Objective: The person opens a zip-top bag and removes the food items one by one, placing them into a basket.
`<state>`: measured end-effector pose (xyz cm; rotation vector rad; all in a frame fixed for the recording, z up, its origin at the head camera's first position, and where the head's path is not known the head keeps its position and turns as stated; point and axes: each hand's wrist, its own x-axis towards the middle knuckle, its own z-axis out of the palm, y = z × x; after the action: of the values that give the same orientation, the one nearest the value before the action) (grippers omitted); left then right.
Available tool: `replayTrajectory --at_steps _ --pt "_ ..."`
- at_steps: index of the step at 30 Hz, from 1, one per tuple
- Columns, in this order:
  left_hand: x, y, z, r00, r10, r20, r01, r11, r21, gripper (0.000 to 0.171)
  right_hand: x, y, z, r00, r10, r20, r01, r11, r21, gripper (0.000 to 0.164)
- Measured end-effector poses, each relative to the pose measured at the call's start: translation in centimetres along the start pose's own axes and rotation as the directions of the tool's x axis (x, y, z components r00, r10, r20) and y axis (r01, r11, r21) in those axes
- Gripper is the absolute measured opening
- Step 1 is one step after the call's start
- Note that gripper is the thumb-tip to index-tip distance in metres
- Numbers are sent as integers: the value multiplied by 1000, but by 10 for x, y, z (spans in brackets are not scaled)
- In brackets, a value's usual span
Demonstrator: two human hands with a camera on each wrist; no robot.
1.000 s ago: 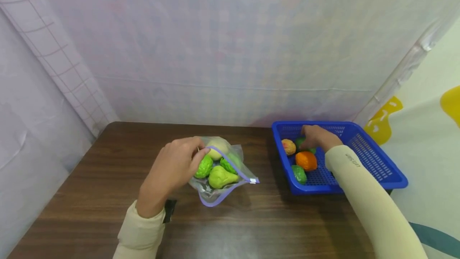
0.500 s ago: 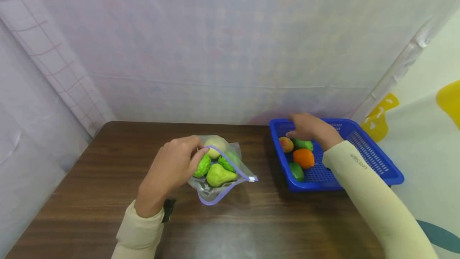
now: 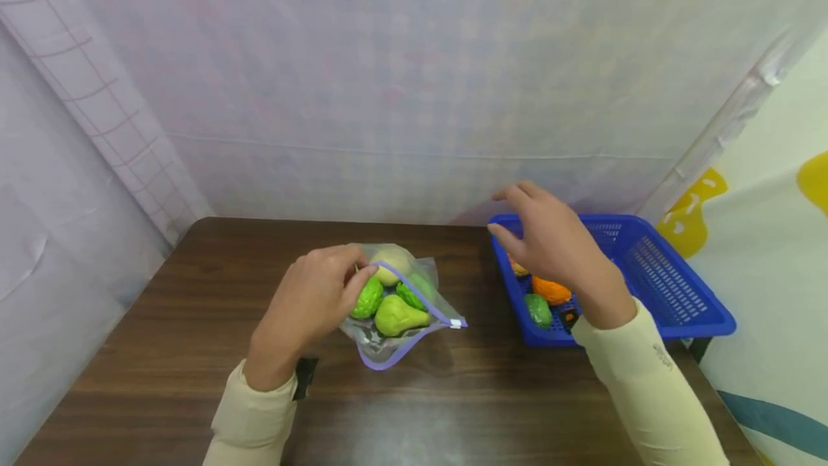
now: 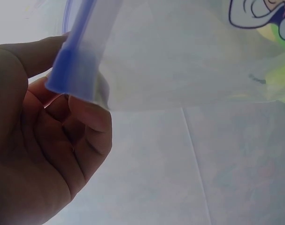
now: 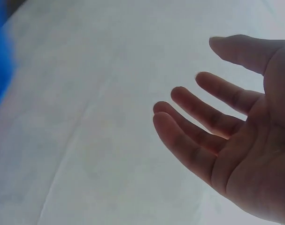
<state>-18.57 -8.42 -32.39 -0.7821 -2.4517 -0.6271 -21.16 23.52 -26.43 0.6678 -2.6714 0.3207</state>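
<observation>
In the head view, my left hand (image 3: 313,300) pinches the left edge of a clear zip bag (image 3: 382,362) with a purple rim. Its mouth is spread, showing a green pear (image 3: 397,316), a pale round fruit (image 3: 393,262) and bumpy green produce (image 3: 367,298). The left wrist view confirms thumb and finger on the blue end of the bag's zip strip (image 4: 67,70). Over the left part of a blue basket (image 3: 695,290) hovers my right hand (image 3: 559,247), its fingers spread and holding nothing. The right wrist view shows the same bare palm (image 5: 255,140).
Inside the basket lie an orange pepper-like piece (image 3: 550,290), a green one (image 3: 538,310) and a partly covered yellowish fruit (image 3: 517,267). A brown wooden table (image 3: 414,416) bears everything. White cloth (image 3: 420,92) hangs behind and at the left.
My right hand has let go of the green piece in the basket, lifted out and shifted left with fingers spread. The left hand and the bag stay in place.
</observation>
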Motion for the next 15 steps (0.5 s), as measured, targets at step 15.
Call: replayTrajectory --at_steps 15 --pt "0 0 -1 1000 -3 13 3 1000 -1 18 -33 -89 27 933 -202 -297 280 927 249 36"
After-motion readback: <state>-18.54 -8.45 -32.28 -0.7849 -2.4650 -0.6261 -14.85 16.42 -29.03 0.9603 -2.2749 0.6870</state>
